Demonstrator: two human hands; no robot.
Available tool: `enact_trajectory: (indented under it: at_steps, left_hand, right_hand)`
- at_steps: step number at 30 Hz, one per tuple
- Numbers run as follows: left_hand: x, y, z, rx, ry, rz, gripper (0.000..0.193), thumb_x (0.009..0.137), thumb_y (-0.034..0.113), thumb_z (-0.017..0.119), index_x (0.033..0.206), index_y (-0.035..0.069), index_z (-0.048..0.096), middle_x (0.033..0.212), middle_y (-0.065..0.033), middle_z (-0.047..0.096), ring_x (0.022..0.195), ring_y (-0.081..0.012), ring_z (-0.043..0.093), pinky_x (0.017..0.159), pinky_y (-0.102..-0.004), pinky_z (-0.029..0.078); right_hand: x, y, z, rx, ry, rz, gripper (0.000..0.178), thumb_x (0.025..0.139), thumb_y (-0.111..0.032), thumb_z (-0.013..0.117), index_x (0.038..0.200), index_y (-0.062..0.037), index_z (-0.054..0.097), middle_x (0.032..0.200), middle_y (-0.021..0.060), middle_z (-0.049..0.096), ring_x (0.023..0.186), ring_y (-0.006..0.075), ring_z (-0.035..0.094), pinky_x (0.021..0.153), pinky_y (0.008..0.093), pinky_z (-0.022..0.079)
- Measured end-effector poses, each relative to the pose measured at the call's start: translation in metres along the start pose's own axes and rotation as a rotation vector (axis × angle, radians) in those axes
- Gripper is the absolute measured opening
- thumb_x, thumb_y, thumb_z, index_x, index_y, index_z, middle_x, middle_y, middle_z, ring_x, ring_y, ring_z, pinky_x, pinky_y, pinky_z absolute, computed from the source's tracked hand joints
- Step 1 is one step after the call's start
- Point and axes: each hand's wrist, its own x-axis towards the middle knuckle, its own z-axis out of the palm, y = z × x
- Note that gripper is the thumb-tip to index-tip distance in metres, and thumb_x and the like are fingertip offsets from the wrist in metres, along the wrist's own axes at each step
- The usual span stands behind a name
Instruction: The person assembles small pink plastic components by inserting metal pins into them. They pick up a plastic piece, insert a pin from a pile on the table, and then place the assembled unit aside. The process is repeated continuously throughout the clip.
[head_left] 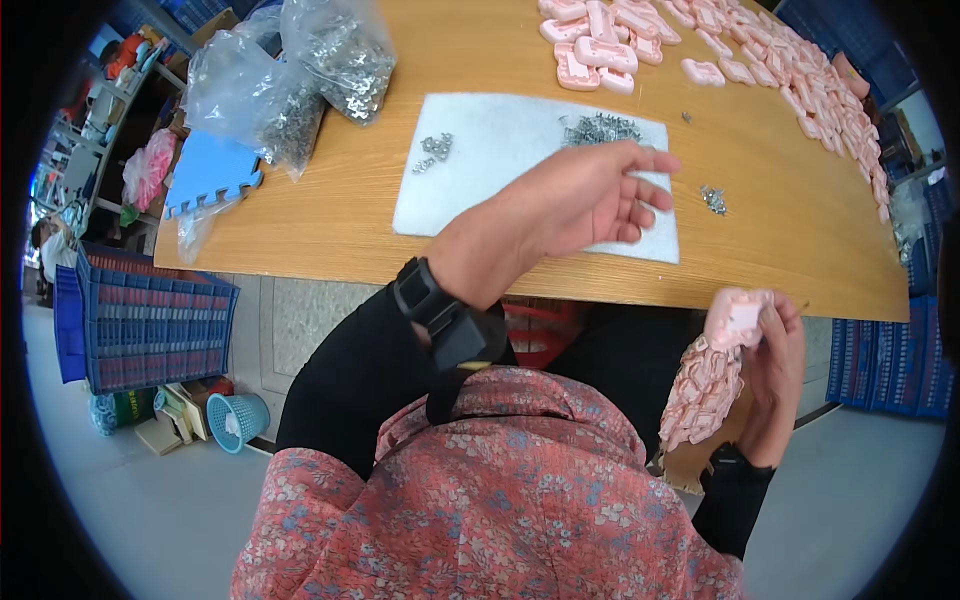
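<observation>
**Pink piece pinched in my right hand**

My right thumb and fingers pinch it just off the front edge of the wooden table, above a carton heaped with more pink pieces. My left hand hangs over the white mat, fingers loosely curled, thumb standing apart from them. Just beyond it lies a heap of silvery metal parts; a smaller cluster lies near the mat's left edge, another on the wood at right.
</observation>
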Motion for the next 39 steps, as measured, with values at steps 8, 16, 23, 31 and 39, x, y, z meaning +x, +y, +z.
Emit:
enact_trajectory:
  at_steps: [8, 16, 23, 31, 39]
  left_hand:
    - [0.008, 0.019, -0.001, -0.019, 0.165, 0.174, 0.026, 0.100, 0.023, 0.046, 0.117, 0.007, 0.056, 0.084, -0.0014, 0.058, 0.070, -0.0105, 0.052, 0.060, -0.0240, 0.044]
    - [0.015, 0.029, -0.006, 0.111, 0.381, 0.266, 0.024, 0.098, 0.025, 0.054, 0.111, 0.007, 0.059, 0.077, 0.0014, 0.053, 0.066, -0.0094, 0.048, 0.057, -0.0237, 0.041]
    - [0.048, 0.073, -0.054, 0.643, 0.678, 0.565, 0.023, 0.093, 0.022, 0.058, 0.102, 0.003, 0.068, 0.077, 0.0001, 0.057, 0.062, -0.0115, 0.050, 0.057, -0.0268, 0.043]
    - [0.087, 0.114, -0.093, 1.932, 0.706, 0.812, 0.033, 0.086, 0.028, 0.063, 0.112, 0.008, 0.069, 0.097, -0.0156, 0.069, 0.086, -0.0320, 0.065, 0.081, -0.0410, 0.052]
    - [0.140, 0.138, -0.076, 2.158, 0.450, 0.373, 0.050, 0.075, 0.041, 0.074, 0.112, 0.007, 0.068, 0.105, -0.0146, 0.070, 0.100, -0.0328, 0.066, 0.086, -0.0440, 0.052]
  right_hand:
    - [-0.054, 0.046, -0.161, -0.156, 0.245, 0.128, 0.016, 0.095, -0.022, 0.066, 0.100, -0.0082, 0.061, 0.074, -0.0020, 0.061, 0.057, 0.0032, 0.052, 0.046, 0.0167, 0.039]
    - [-0.075, 0.127, -0.245, -0.463, 0.698, 0.124, 0.025, 0.093, -0.036, 0.068, 0.096, -0.0124, 0.061, 0.070, -0.0061, 0.053, 0.047, 0.0014, 0.039, 0.039, 0.0179, 0.026]
    - [-0.030, 0.072, -0.115, -0.528, 0.406, -0.290, 0.012, 0.098, -0.012, 0.061, 0.097, -0.0009, 0.065, 0.086, -0.0030, 0.062, 0.072, 0.0024, 0.050, 0.064, 0.0184, 0.041]
    - [-0.010, 0.026, -0.016, -0.723, 0.263, -0.433, 0.008, 0.092, -0.005, 0.066, 0.090, 0.0025, 0.065, 0.073, -0.0011, 0.058, 0.066, 0.0056, 0.049, 0.060, 0.0212, 0.041]
    - [-0.010, 0.019, 0.010, -0.727, 0.180, -0.386, 0.007, 0.087, -0.002, 0.069, 0.092, 0.0023, 0.066, 0.075, 0.0049, 0.063, 0.066, 0.0090, 0.055, 0.061, 0.0240, 0.046]
